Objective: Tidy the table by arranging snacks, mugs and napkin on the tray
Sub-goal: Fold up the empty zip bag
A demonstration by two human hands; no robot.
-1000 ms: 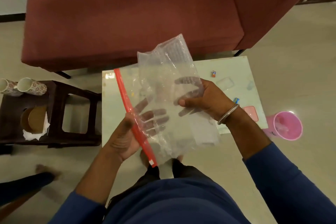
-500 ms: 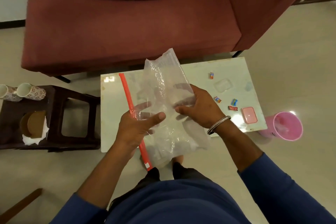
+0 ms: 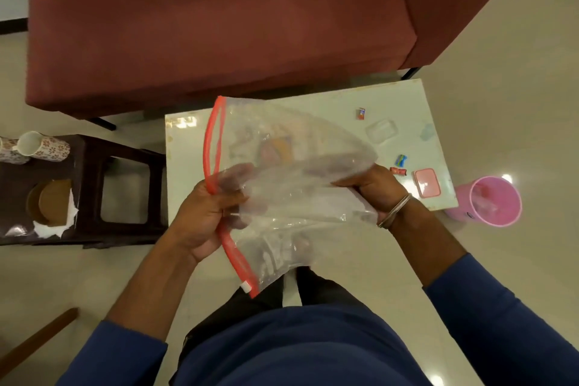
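The clear zip bag [image 3: 291, 185] hangs in the air above the near edge of the white bench [image 3: 404, 103], held between both hands. The left hand [image 3: 203, 219] has its fingers [image 3: 232, 197] curled round the bag's mouth, pinching the red zip strip [image 3: 210, 147] about midway along its run; the right hand [image 3: 376, 191] grips the opposite, closed end, its fingers folded into the crumpled film. This thing looks very light and wholly limp: thin, slick plastic that creases, sags and gives no support of its own, so it will likely slide through a loose pinch and fold wherever it is not held. The zip strip is the only firmer part and, in my judgement, the best place to take hold, as the left hand does; a second hold at the bottom seam keeps the film stretched. The bag's long axis runs roughly left to right across the view, from mouth to bottom, while the red strip runs from far to near, bowed, with the upper stretch parted into a narrow loop, so the mouth points left and stands partly open. Small snacks [image 3: 400, 160] lie on the bench near the right hand, and two mugs [image 3: 44, 147] and a napkin [image 3: 59, 224] sit on the dark stool [image 3: 125, 185] well to the left.
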